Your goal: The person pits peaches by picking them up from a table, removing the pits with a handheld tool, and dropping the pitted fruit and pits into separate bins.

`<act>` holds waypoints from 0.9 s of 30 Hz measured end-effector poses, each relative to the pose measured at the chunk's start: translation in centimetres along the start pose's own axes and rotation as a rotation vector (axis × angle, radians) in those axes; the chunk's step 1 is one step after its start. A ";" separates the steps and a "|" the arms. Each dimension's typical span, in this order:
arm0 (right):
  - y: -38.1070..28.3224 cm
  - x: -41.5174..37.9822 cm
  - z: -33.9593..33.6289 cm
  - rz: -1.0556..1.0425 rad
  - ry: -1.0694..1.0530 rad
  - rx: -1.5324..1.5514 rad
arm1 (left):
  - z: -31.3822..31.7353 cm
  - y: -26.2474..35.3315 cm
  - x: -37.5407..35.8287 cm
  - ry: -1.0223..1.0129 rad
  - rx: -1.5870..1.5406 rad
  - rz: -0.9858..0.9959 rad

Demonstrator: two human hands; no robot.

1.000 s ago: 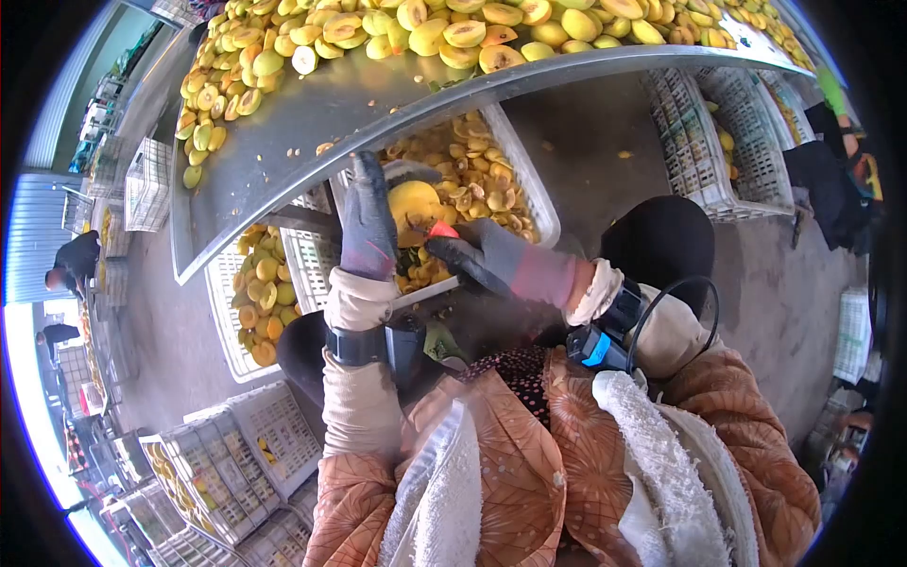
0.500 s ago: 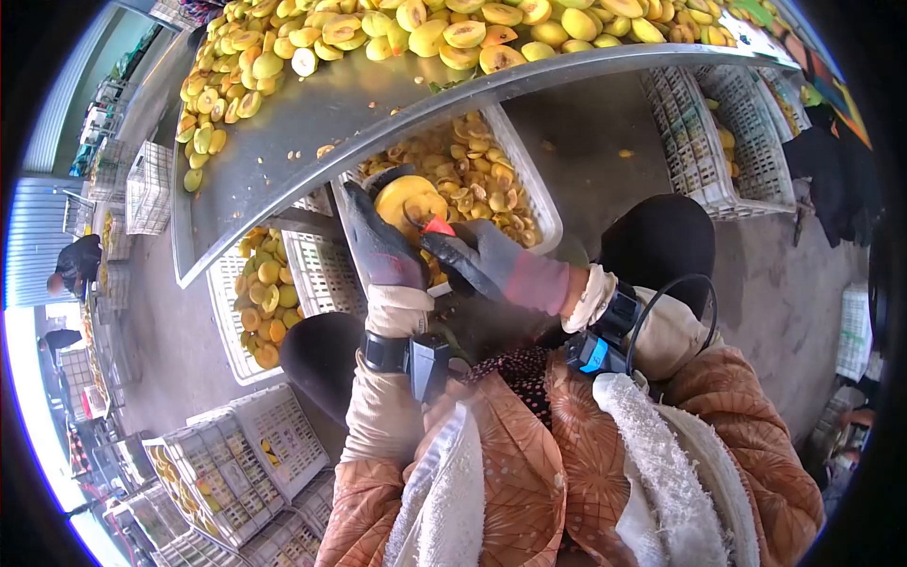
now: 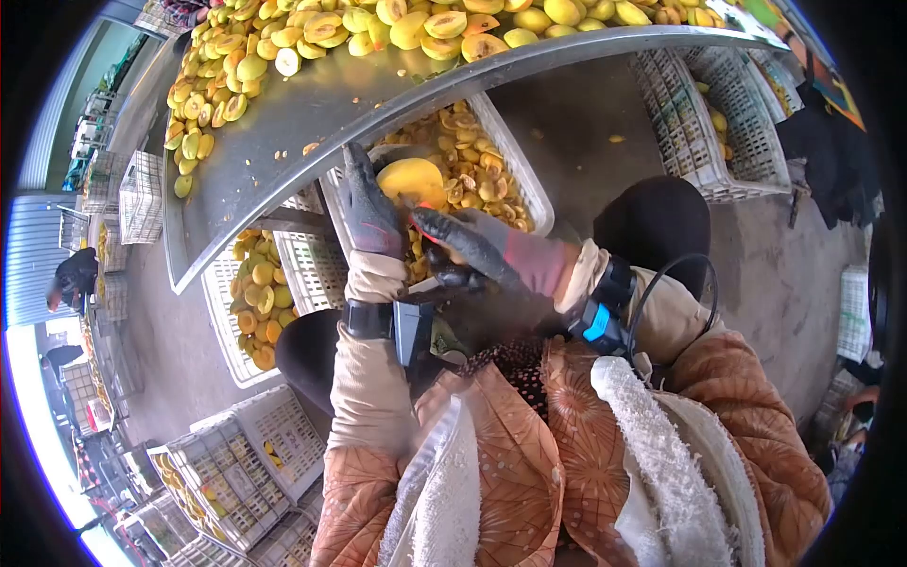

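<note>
My left hand (image 3: 370,213), in a dark-palmed grey glove, is closed around a yellow halved stone fruit (image 3: 411,180). Its fingers point up towards the metal table's edge. Close by on the right, my gloved right hand (image 3: 482,248) grips a small tool with a red handle (image 3: 424,207); the fingers cover most of it, and its working end is hidden against the fruit. Both hands are above a white crate (image 3: 539,203) holding many fruit scraps (image 3: 472,142).
A metal table (image 3: 312,104) with many halved yellow fruits (image 3: 378,28) spans the top. Another crate of fruit (image 3: 260,293) stands at left. Stacked white crates (image 3: 236,454) are lower left, and more crates (image 3: 694,123) upper right. A person (image 3: 76,274) is far left.
The fruit has turned from showing its cut face with a curved blade at it to showing its rounded yellow side. Both hands have shifted slightly left, and the right hand has rolled over.
</note>
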State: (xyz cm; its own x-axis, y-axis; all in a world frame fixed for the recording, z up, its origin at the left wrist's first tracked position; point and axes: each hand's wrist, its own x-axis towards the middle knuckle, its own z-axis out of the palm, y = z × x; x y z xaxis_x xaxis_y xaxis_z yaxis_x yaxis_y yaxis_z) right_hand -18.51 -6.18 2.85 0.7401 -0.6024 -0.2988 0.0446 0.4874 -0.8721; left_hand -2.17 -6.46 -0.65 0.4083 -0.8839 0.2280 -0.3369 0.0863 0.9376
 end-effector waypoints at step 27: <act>3.6 3.3 -1.0 0.306 0.125 -0.244 | -13.2 -2.1 2.5 0.757 0.165 -0.372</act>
State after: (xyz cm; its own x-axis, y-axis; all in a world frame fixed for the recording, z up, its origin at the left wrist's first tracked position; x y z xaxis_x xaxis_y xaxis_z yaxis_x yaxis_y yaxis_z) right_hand -16.54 -7.02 -1.70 0.6070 -0.5323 -0.5900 -0.3363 0.5006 -0.7977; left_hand 10.74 -2.78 1.40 0.9532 -0.2912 0.0818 -0.1634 -0.2681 0.9494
